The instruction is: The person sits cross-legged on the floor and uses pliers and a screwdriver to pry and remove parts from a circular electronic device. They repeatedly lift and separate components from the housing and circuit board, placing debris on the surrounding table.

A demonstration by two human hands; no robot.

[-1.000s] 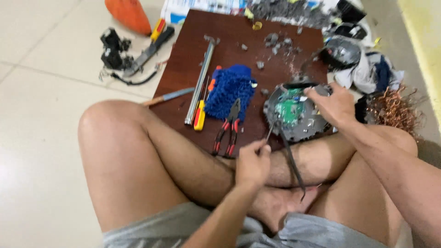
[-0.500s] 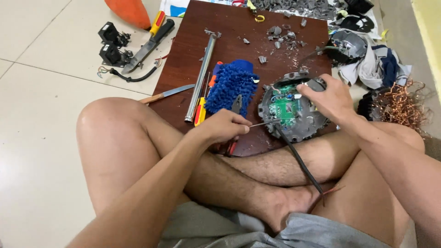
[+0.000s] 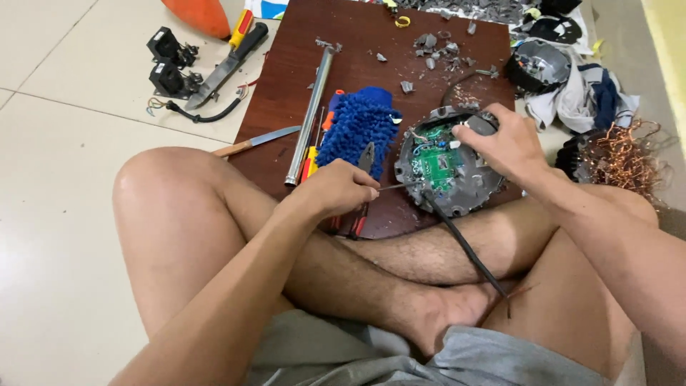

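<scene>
Your right hand (image 3: 504,146) clamps the rigid round housing (image 3: 450,168) at its 2 o'clock rim; its green circuit board (image 3: 437,163) looks fragile; your left hand (image 3: 339,189) pinches a thin screwdriver (image 3: 396,186) at 9 o'clock

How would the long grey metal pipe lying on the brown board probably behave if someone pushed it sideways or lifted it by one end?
The metal pipe looks round and straight, so a sideways push would probably roll it across the board. It seems rigid, unlikely to flex. Being long metal, it likely feels heavy and tips downward when lifted by one end.
</scene>
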